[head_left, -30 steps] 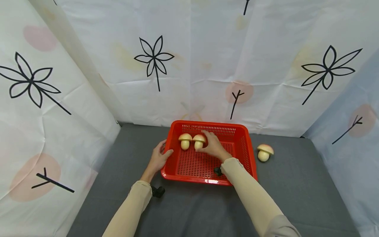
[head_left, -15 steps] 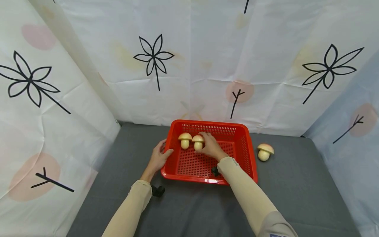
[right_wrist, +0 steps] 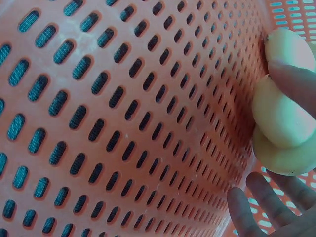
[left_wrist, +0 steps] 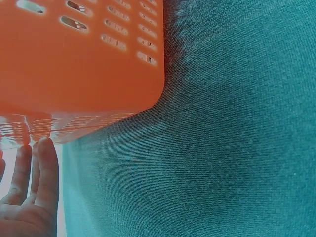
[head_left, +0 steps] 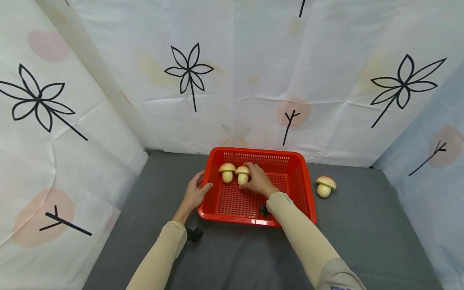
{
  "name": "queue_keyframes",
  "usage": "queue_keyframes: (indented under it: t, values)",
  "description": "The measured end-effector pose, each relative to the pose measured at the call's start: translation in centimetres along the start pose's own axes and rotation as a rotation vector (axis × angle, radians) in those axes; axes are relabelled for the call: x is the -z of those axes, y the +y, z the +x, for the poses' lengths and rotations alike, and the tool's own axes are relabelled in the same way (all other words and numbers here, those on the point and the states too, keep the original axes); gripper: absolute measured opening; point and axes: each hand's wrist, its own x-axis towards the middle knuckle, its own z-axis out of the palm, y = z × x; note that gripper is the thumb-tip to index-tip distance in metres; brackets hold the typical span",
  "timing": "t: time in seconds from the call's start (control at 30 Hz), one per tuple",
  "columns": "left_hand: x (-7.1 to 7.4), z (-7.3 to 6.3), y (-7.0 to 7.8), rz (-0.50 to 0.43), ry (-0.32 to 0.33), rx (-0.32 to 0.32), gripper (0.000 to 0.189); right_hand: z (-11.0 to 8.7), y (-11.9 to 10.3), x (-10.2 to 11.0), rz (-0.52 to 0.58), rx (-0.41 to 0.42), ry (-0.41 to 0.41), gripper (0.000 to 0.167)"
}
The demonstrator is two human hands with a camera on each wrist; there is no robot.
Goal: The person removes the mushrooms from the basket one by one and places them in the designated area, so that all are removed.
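A red perforated plastic basket [head_left: 232, 221] sits on the grey cloth. My left hand [head_left: 194, 193] holds its left rim, thumb over the edge and fingers against the outer wall [left_wrist: 74, 84]. Inside, at the back left, a mushroom [head_left: 227, 173] with a yellowish cap and pale stem lies beside a second mushroom [head_left: 242, 175] with a reddish cap. That second one is between the thumb and fingers of my right hand [head_left: 259, 181]. In the right wrist view the thumb lies across the pale stem [right_wrist: 281, 113], and some fingers show below the cap.
A third mushroom [head_left: 325, 186] lies on the grey cloth [head_left: 362, 217], right of the basket. Behind the table hangs a white curtain [head_left: 250, 72] with drawn flowers, and more fabric closes off the left and right sides.
The right hand and the mushroom it holds have shifted slightly left, closer to the other mushroom. My left hand stays on the basket rim.
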Motion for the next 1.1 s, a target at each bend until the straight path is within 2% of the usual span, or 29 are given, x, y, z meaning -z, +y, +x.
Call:
queue_keyframes:
  t: [0.17, 0.4, 0.53, 0.77, 1.1]
  values:
    - [-0.1, -0.1, -0.1, 0.000, 0.006, -0.005, 0.061, -0.5, 0.2, 0.5, 0.042, 0.004, 0.013, 0.081]
    - [0.0, 1.4, -3.7, 0.002, 0.036, -0.048, 0.059, -1.1, 0.2, 1.7, 0.084, 0.021, 0.027, 0.081]
    - [0.1, 1.2, -3.3, -0.006, 0.024, -0.032, 0.061, -1.5, 0.1, 2.6, 0.099, 0.041, 0.028, 0.082]
    - [0.0, 0.0, -0.4, -0.006, -0.003, -0.034, 0.061, -2.8, -0.2, 4.7, 0.126, 0.075, 0.018, 0.084]
    - [-0.1, 0.1, -0.3, -0.018, 0.002, -0.024, 0.062, -4.9, -0.2, 7.7, 0.127, 0.147, 0.072, 0.086]
